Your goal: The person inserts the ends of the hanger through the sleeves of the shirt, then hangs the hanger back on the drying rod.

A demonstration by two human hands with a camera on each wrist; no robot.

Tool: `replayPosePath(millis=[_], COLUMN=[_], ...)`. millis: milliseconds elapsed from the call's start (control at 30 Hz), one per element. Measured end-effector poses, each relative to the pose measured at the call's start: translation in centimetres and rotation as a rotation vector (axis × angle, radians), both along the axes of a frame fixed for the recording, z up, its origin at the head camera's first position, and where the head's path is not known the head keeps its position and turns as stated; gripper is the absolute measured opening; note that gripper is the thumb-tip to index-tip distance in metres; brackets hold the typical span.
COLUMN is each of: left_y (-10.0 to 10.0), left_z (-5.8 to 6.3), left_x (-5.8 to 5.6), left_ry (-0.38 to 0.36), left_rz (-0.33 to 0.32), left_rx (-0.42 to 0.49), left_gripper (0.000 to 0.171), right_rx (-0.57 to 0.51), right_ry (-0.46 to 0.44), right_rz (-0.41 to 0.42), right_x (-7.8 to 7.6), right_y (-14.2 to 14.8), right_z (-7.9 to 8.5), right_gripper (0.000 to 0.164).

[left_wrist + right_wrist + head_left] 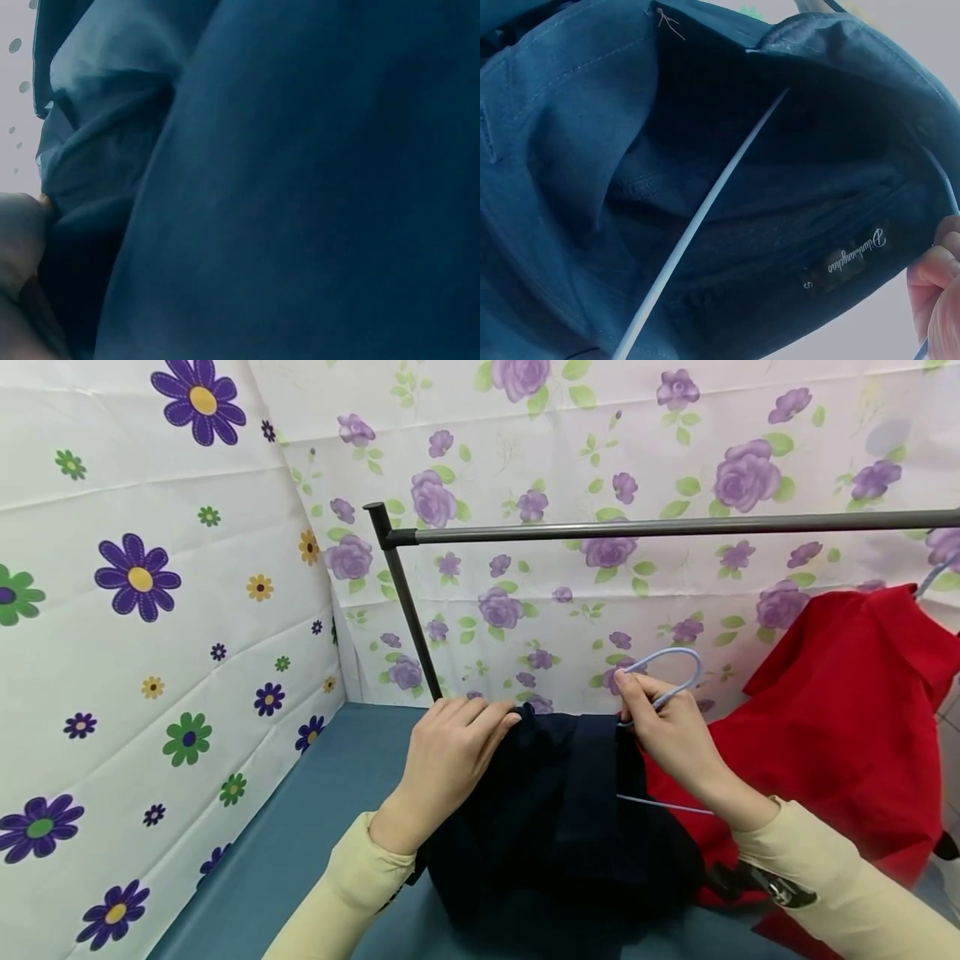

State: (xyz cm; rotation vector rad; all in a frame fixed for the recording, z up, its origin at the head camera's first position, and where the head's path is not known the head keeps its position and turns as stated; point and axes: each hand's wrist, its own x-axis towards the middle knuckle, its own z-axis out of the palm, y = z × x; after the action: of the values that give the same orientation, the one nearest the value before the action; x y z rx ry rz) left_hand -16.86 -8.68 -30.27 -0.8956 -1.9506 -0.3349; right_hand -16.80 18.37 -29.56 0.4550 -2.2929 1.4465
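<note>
A dark navy garment (pixel 540 827) is held up between both hands; its collar opening with a label (pixel 847 266) shows in the right wrist view. My left hand (pixel 453 747) grips the garment's upper left edge, fingers over the top and the thumb side hidden. With thumb and fingers my right hand (pixel 667 727) pinches a light blue hanger (pixel 693 664) just below its hook. The hanger's lower bar (pixel 705 210) runs into the garment's opening, and its far end is hidden in the cloth. Dark cloth fills most of the left wrist view.
A grey metal rail (pixel 637 531) on an upright post (pixel 408 602) crosses behind the hands. At the right hangs a red shirt (pixel 832 727) on another hanger (pixel 937 572). Floral sheets (pixel 480 468) back the blue-grey table (pixel 322 810).
</note>
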Motion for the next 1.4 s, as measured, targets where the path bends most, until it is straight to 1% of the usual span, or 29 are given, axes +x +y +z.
replayPosePath(millis=[100,233,300,367,500,633,700,833,900,967,1067,1200,1300,1400], left_y=[0.5,1.3,1.9,2.5,3.6,4.7,5.2,6.2,6.6,6.9,6.9,5.8,4.2,2.4], left_z=[0.6,1.2,1.4,1.5,1.6,1.6,1.6,1.7,1.7,1.7,2.0,2.7,3.5,4.2], left_x=[0.1,0.3,0.4,0.5,0.7,1.0,1.1,1.1,1.1,1.1,1.5,2.4,2.9,3.1], left_ry=[0.003,-0.001,0.000,0.003,0.016,0.056,0.075,0.110,0.116,0.127,0.165,0.225,0.227,0.203], left_rz=[-0.037,-0.101,-0.121,-0.129,-0.129,-0.120,-0.130,-0.171,-0.189,-0.188,-0.150,-0.048,0.036,0.123], left_rx=[0.031,0.042,0.035,0.023,-0.013,-0.050,-0.062,-0.097,-0.118,-0.140,-0.167,-0.162,-0.139,-0.139], left_gripper=[0.041,0.042,0.042,0.043,0.042,0.037,0.033,0.024,0.021,0.020,0.025,0.040,0.048,0.055], right_rx=[-0.030,-0.038,-0.045,-0.053,-0.085,-0.130,-0.150,-0.143,-0.135,-0.132,-0.142,-0.221,-0.285,-0.303], right_ry=[-0.011,0.022,0.035,0.040,0.020,-0.031,-0.057,-0.072,-0.050,-0.021,0.013,-0.001,-0.017,-0.007], right_rz=[0.023,0.037,0.044,0.058,0.104,0.138,0.148,0.121,0.086,0.059,0.040,0.043,0.036,0.028], right_x=[0.0,0.3,0.4,0.4,0.4,0.5,0.5,0.5,0.4,0.4,0.4,0.4,0.6,0.6], right_y=[-0.3,-0.9,-1.2,-1.6,-2.1,-2.4,-2.5,-2.4,-2.4,-2.2,-2.0,-1.6,-1.3,-0.9], right_z=[-0.1,-0.1,0.0,0.0,0.0,-0.1,-0.1,-0.3,-0.5,-0.8,-1.0,-0.8,-0.3,0.1], right_gripper=[0.047,0.042,0.040,0.041,0.044,0.050,0.055,0.065,0.068,0.070,0.069,0.069,0.070,0.070])
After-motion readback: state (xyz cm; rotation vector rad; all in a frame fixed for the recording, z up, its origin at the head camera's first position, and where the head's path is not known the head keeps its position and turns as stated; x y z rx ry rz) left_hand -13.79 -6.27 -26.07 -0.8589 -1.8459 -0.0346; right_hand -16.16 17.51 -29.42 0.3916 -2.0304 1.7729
